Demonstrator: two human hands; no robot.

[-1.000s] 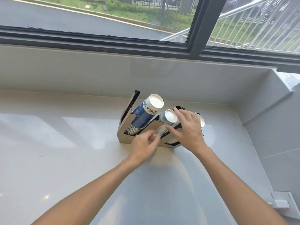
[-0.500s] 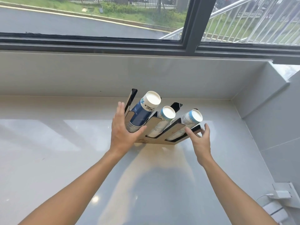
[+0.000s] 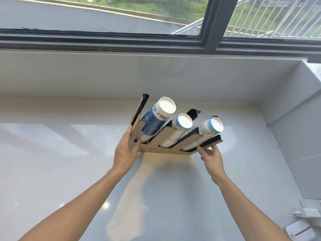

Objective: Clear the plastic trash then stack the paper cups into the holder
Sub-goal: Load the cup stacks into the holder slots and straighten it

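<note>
A wooden cup holder (image 3: 166,132) with black inner walls stands on the white counter (image 3: 60,171) below the window. Three slanted slots each carry a stack of paper cups: a dark blue stack (image 3: 152,124) on the left, a white and light blue stack (image 3: 178,127) in the middle, and a white patterned stack (image 3: 206,130) on the right. My left hand (image 3: 126,150) grips the holder's left front corner. My right hand (image 3: 211,158) pinches its right front corner from below. No plastic trash is in view.
A raised white ledge (image 3: 156,75) and the window frame run behind the holder. The white wall (image 3: 295,136) closes off the right side. A white charger with a cable (image 3: 302,223) lies at the bottom right corner.
One second ago both hands were at the middle and right stacks. They have moved apart to the holder's two front corners, and the holder has turned and slid slightly away from me.
</note>
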